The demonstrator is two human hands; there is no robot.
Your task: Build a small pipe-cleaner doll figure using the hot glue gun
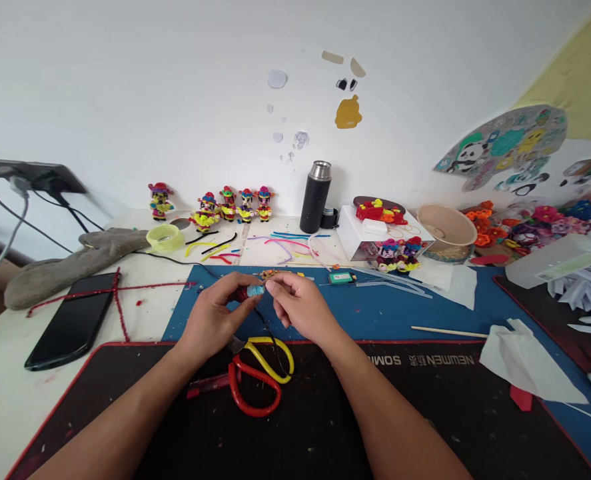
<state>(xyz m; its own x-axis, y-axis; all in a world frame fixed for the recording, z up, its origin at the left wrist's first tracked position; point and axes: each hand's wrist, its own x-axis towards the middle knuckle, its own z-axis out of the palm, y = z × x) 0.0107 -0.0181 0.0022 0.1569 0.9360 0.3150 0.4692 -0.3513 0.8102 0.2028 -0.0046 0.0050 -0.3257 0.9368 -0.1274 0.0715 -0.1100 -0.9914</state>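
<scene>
My left hand (214,312) is closed round a small red and light-blue fuzzy piece (255,291), most of it hidden by the fingers. Thumb and fingers of my right hand (302,305) are pinched together at the blue end of that piece. Whether they hold anything small is hidden. A brownish bit (269,274) shows just beyond the fingertips; its kind is unclear. Below the hands, scissors (256,407) with one red and one yellow handle lie on the black desk mat (325,427). A thin dark cord (270,321) hangs down toward the handles.
Several fuzzy figurines (206,212) stand along the wall. Pipe cleaners (220,248) lie before them. Behind my hands are a black thermos (316,197) and a white box (348,233). A phone (70,327) lies left, under crossed red stems (120,310); a wooden stick (448,331) lies right.
</scene>
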